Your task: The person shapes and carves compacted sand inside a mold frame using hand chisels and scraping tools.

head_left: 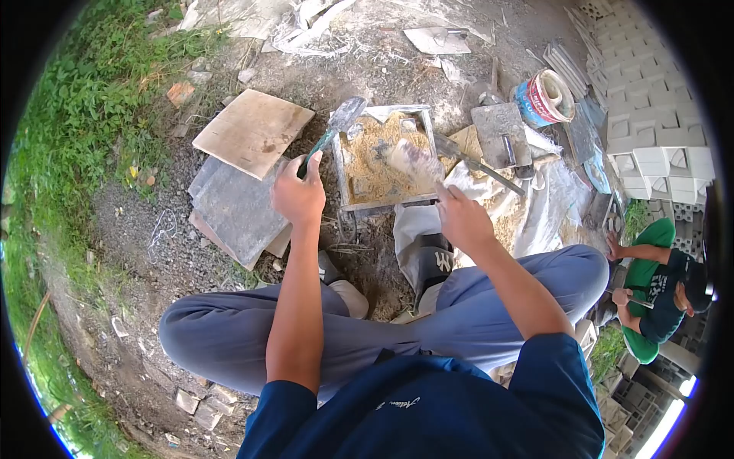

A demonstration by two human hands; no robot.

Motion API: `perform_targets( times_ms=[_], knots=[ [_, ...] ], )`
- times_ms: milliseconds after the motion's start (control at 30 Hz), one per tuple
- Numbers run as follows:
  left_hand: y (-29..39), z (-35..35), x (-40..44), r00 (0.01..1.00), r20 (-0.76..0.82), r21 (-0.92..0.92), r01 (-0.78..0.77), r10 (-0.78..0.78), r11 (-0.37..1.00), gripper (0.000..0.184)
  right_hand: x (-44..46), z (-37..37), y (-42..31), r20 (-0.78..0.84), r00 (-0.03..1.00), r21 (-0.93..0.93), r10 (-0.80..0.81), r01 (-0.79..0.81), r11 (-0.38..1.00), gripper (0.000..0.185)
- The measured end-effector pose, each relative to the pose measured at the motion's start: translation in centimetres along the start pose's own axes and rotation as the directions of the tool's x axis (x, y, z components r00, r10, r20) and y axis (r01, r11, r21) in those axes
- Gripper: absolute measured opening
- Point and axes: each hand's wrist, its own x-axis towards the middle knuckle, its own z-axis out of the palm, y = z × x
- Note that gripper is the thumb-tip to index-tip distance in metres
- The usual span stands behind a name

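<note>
My left hand (300, 191) is closed round the green handle of a trowel (348, 113), whose metal blade points up beside the frame's upper left corner. My right hand (464, 218) grips a brush-like tool (417, 162); its pale, blurred head is over the sandy material (375, 157) inside a square frame (342, 180). That frame lies on the ground in front of my feet. Right of it, a long metal bar (489, 173) slants down past a white sack (501, 200).
Left are a wooden board (252, 131) and grey slabs (243, 210). A bucket (544, 99) and a grey plate with a handle (501, 134) lie to the right. Another person (664, 291) sits far right, near stacked pale blocks (650, 84). Plants (84, 99) grow at left.
</note>
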Motion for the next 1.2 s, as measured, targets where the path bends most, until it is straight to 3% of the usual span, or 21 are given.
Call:
perform_targets(
  times_ms=[67,100,300,400,433,500,567,633,667,733,767,833,967,1033,1067,1100,1167,1200],
  knots=[
    [-0.7,-0.5,0.3,1.000,-0.022,0.048,-0.015,0.016,0.999,0.040,1.1,-0.2,-0.4,-0.261,0.964,0.182,0.048,0.000,0.983,0.050],
    [0.2,0.9,-0.9,1.000,-0.011,0.012,0.015,-0.015,1.000,0.040,0.5,-1.1,1.2,-0.252,0.967,0.137,0.048,-0.013,0.991,0.050],
    [-0.8,1.2,-0.3,1.000,0.001,0.077,-0.031,0.031,0.997,0.049,2.3,0.8,0.3,-0.330,0.938,0.283,0.103,-0.006,0.959,0.048],
    [-0.6,1.2,-1.0,0.999,0.022,0.137,0.032,-0.036,0.990,0.051,4.8,0.6,0.8,-0.386,0.918,0.314,0.089,0.039,0.949,0.048],
    [-0.7,1.5,-1.2,0.996,0.063,0.155,0.052,-0.062,0.987,0.048,5.2,0.7,0.9,-0.385,0.918,0.320,0.091,0.040,0.947,0.048],
    [-0.6,1.9,-0.8,0.993,0.095,0.184,0.052,-0.071,0.982,0.046,6.2,0.8,0.6,-0.185,0.982,0.247,0.035,0.012,0.969,0.047],
    [-0.6,1.9,-1.1,0.987,0.127,0.199,0.076,-0.103,0.977,0.046,5.4,1.3,0.5,-0.225,0.974,0.257,-0.012,0.071,0.964,0.046],
    [-0.4,2.1,-0.9,0.987,0.133,0.177,0.064,-0.089,0.982,0.045,4.8,-0.8,0.3,-0.132,0.989,0.296,-0.060,0.097,0.950,0.046],
    [-0.5,2.3,-0.9,0.983,0.135,0.171,0.100,-0.124,0.980,0.046,5.2,-0.8,0.7,-0.138,0.989,0.298,-0.061,0.100,0.949,0.046],
    [-0.3,2.3,-0.8,0.976,0.137,0.176,0.142,-0.167,0.974,0.047,6.0,-0.2,2.5,-0.285,0.957,0.554,0.056,0.117,0.825,0.050],
    [-0.1,2.4,-0.7,0.963,0.167,0.151,0.188,-0.212,0.971,0.048,6.5,0.1,3.5,-0.280,0.958,0.557,0.053,0.117,0.822,0.050],
    [-0.3,2.8,-0.7,0.947,0.201,0.128,0.230,-0.253,0.965,0.049,7.8,0.7,6.1,-0.320,0.901,0.672,0.292,-0.001,0.740,0.052],
    [-2.3,5.2,0.0,0.955,0.236,-0.033,0.194,-0.181,0.981,0.048,10.3,3.8,11.7,-0.414,0.860,0.669,0.297,0.066,0.740,0.059],
    [-2.7,6.1,0.1,0.958,0.240,-0.057,0.177,-0.159,0.982,0.046,10.4,3.2,12.3,-0.352,0.885,0.787,0.306,0.103,0.608,0.062],
    [-2.9,6.6,0.0,0.964,0.245,-0.144,0.140,-0.102,0.980,0.042,10.3,2.9,12.8,-0.070,0.937,0.909,0.341,-0.080,0.408,0.064],
    [-3.1,7.0,-0.1,0.969,0.244,-0.231,0.106,-0.048,0.967,0.039,10.4,3.8,13.5,-0.071,0.935,0.908,0.349,-0.084,0.411,0.064],
    [-3.2,7.3,-0.2,0.957,0.282,-0.212,0.127,-0.064,0.969,0.034,11.5,7.1,15.3,-0.360,0.892,0.774,0.273,0.121,0.622,0.062],
    [-2.7,7.1,-0.2,0.957,0.281,-0.218,0.141,-0.076,0.966,0.033,11.3,6.7,15.1,-0.295,0.918,0.824,0.263,0.105,0.557,0.059]
  ],
)
